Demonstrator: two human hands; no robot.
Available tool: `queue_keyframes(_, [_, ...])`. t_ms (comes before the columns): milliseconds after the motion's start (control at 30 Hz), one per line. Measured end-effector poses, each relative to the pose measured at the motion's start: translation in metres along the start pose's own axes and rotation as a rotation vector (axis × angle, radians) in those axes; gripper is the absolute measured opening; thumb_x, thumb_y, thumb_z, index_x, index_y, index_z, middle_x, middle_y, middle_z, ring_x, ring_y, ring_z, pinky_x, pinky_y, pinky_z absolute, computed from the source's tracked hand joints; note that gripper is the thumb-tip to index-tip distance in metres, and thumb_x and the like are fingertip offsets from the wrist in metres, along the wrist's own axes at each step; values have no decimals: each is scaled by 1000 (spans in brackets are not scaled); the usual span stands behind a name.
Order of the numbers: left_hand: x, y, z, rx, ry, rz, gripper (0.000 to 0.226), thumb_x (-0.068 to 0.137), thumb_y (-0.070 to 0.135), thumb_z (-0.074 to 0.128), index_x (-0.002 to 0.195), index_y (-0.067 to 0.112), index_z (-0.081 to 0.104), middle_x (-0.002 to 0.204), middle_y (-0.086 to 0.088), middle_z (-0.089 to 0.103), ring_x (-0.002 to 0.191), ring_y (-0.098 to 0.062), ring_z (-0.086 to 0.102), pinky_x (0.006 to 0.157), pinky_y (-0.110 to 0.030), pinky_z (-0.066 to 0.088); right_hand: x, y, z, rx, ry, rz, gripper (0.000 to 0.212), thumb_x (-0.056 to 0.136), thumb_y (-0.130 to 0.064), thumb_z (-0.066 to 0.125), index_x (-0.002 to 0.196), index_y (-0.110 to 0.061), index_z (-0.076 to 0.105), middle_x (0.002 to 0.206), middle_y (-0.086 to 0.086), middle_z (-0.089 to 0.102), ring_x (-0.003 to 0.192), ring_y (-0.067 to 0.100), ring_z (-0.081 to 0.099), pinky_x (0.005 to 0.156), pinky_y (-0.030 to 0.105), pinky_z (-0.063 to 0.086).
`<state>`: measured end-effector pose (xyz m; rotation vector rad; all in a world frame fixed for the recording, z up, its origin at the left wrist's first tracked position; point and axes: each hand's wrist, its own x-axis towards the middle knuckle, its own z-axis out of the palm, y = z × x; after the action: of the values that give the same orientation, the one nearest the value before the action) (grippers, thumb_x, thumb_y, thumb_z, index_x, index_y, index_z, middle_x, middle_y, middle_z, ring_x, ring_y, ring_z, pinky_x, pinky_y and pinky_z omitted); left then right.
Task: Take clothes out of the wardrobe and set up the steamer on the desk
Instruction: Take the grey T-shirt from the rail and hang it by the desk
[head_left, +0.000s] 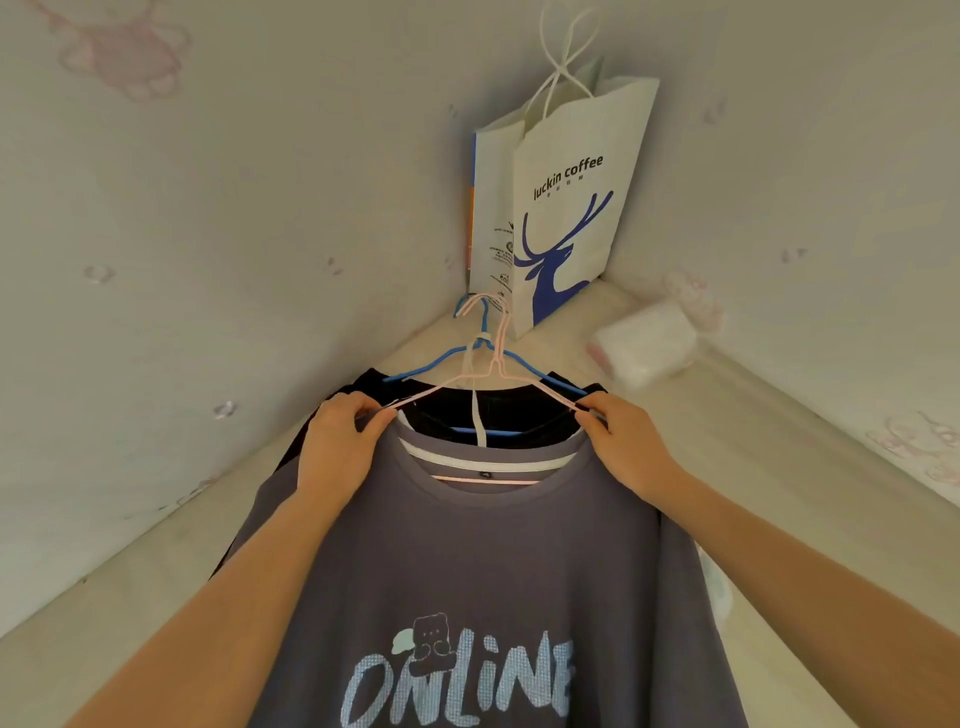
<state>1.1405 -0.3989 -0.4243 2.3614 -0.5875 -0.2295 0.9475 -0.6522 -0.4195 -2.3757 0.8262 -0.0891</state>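
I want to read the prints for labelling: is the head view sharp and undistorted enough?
Head view: wide-angle bending curves the desk edges; the paper bag lettering and the grey T-shirt print read clearly; the white packet at right is blurred; lighting is soft and even, with no glare or hard shadows.

The desk (779, 467) is hemmed by two walls meeting at a far corner. A paper bag (566, 208) stands upright in that corner, blocking it. A white packet (644, 345) lies near the right wall, apart from the bag. The grey shirt (493, 571), on a pink hanger (488, 374), over a black shirt (493, 410) on a blue hanger (441, 364), covers the middle of the desk. Hanger hooks reach just short of the bag's base. Bare desk strips run along both sides of the shirts; the right strip is wider and passable up to the packet.
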Motion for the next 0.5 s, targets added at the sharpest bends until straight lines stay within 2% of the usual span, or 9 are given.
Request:
queue_keyframes(167, [35, 6, -3, -71, 51, -30, 13, 88, 33, 65, 88, 21, 64, 83, 1, 62, 79, -18, 57, 70, -32, 44, 34, -9, -7, 13, 49, -6, 20, 97, -24, 49, 105, -16, 65, 94, 4, 66, 85, 23, 60, 80, 42, 49])
queue_keyframes(300, [60, 9, -7, -48, 108, -22, 17, 89, 31, 64, 90, 15, 66, 88, -5, 65, 83, -23, 59, 75, -38, 49, 66, -25, -13, -5, 63, -26, 21, 97, -25, 48, 105, -16, 66, 97, 4, 66, 90, 25, 59, 85, 45, 48])
queue_keyframes(500, [75, 9, 3, 84, 223, 68, 18, 93, 27, 58, 95, 10, 65, 97, -10, 64, 92, -28, 57, 78, -40, 48, 92, -30, -14, -55, 80, -50, 20, 96, -24, 47, 102, -13, 64, 95, 7, 64, 87, 26, 57, 82, 48, 48])
